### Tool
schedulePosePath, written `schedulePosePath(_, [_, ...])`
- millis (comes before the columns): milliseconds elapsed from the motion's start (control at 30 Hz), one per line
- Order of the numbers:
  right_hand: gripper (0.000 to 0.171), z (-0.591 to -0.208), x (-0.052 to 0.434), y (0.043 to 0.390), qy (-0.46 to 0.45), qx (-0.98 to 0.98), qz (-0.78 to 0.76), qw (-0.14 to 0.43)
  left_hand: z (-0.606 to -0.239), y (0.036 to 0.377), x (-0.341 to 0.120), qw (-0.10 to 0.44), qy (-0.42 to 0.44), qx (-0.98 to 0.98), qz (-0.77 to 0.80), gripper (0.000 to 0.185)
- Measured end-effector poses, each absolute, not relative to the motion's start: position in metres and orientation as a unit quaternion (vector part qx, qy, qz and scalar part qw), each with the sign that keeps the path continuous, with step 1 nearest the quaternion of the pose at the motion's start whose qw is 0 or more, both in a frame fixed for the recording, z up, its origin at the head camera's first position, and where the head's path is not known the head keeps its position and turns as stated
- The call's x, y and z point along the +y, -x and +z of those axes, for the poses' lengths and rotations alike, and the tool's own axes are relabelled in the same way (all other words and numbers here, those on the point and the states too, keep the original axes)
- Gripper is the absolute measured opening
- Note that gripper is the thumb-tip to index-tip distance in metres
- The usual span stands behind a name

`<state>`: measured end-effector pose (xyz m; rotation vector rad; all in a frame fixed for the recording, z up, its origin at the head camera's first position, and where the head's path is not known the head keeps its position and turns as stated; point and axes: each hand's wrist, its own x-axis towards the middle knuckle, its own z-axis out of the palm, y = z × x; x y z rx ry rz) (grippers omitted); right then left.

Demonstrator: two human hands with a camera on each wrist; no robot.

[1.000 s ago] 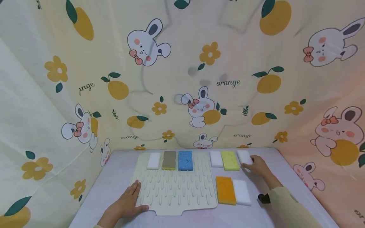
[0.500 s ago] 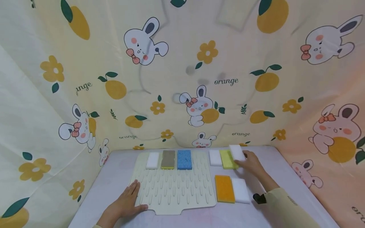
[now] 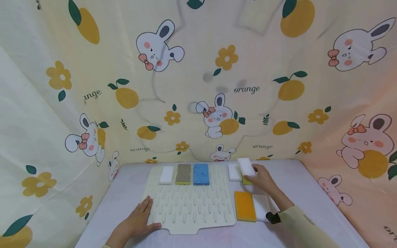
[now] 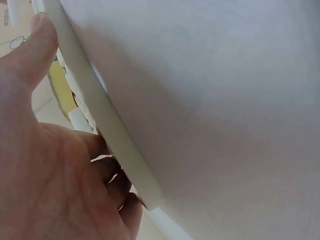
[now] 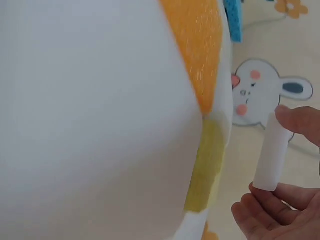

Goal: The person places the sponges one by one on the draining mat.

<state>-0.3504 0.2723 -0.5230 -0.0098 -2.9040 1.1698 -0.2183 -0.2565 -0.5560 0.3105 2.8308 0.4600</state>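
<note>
My right hand pinches a white sponge by its right side, thumb against fingers. The right wrist view shows this white sponge edge-on, raised above the table. It overlaps a yellow-green sponge, most of which it hides in the head view. My left hand lies with extended fingers on the left edge of a cream ridged drying mat. Along the mat's back edge sit a white sponge, a grey-topped yellow sponge and a blue sponge, side by side with gaps.
Right of the mat, another white sponge lies beside the yellow-green one. Nearer the front are an orange sponge and a white sponge, partly behind my right wrist. A patterned curtain surrounds the table at the back and sides.
My right hand has lifted the white sponge from the far right of the back row and carried it left over the yellow-green sponge. The left hand stays on the mat.
</note>
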Motion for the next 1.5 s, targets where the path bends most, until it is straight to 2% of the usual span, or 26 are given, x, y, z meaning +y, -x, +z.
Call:
schedulePosePath(500, [0.075,-0.525,0.227,0.347,-0.006,-0.918,0.396,0.010,-0.554,0.217,-0.256,0.127,-0.106,0.973,0.162,0.120])
schedulePosePath(967, [0.085,-0.533,0.192,0.350,0.009,-0.924,0.382,-0.004,-0.553,0.217,-0.256,0.122,-0.114,0.972,0.163,0.118])
schedulePosePath(1233, [0.072,-0.534,0.174,0.351,0.007,-0.920,0.391,0.017,-0.553,0.218,-0.255,0.132,-0.103,0.973,0.157,0.119])
schedulePosePath(1500, [0.066,-0.541,0.162,0.355,-0.003,-0.916,0.400,0.031,-0.552,0.215,-0.255,0.125,-0.110,0.973,0.162,0.116])
